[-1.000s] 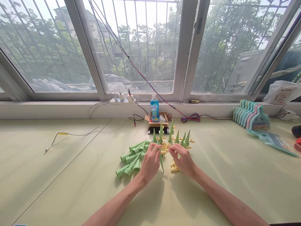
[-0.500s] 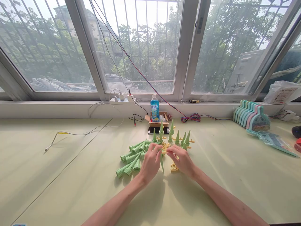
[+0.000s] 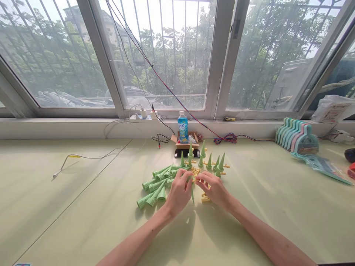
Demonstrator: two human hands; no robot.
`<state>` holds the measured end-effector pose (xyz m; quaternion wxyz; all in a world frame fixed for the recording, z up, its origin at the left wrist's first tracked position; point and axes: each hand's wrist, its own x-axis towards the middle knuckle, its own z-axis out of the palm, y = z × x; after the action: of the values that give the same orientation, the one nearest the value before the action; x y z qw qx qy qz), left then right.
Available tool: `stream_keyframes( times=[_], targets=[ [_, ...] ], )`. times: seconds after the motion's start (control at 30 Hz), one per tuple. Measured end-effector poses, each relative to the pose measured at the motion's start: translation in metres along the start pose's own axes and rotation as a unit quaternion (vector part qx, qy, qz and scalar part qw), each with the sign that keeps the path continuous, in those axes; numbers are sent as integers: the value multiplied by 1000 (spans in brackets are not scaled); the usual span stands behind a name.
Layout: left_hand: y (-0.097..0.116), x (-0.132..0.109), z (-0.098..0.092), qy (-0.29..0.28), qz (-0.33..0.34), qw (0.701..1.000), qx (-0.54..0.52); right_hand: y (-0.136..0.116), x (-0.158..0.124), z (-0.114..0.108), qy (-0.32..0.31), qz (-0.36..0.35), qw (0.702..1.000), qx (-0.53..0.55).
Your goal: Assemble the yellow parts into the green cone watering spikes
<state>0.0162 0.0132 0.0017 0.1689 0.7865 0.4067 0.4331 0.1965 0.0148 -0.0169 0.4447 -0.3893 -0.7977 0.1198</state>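
Observation:
My left hand (image 3: 179,191) is closed around a green plastic watering spike (image 3: 192,197), whose narrow tip points down toward the table. Its upper end is hidden by my fingers. Close by on the right, my right hand (image 3: 216,187) pinches a small yellow valve piece (image 3: 195,180) against the spike's side; whether it sits in a hole cannot be made out. Several green spikes (image 3: 156,194) lie in a pile left of my left hand. Beyond my hands, more spikes (image 3: 221,162) stand upright with yellow valves sticking out. Loose yellow valves (image 3: 205,198) lie beside my right hand.
A blue-labelled bottle (image 3: 182,127) stands in a small cardboard box (image 3: 191,146), behind a dark phone (image 3: 180,153). Cables (image 3: 229,138) run along the back. At right are a row of pastel dustpan-like pieces (image 3: 298,136) and a light-blue packaged item (image 3: 318,168).
The held spike's tip has dropped slightly and shifted a little right. My right fingers have moved slightly with the yellow valve. Everything else stays in place.

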Motion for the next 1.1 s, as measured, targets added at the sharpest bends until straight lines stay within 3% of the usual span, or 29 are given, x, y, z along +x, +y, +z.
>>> stream_keyframes(
  times=[0.7,1.1],
  targets=[
    [0,-1,0,18,25,999,40,-2,-1,-2,-19,-1,999,-27],
    [0,0,0,21,27,999,31,-6,-1,-3,-42,32,999,0]
  ],
)
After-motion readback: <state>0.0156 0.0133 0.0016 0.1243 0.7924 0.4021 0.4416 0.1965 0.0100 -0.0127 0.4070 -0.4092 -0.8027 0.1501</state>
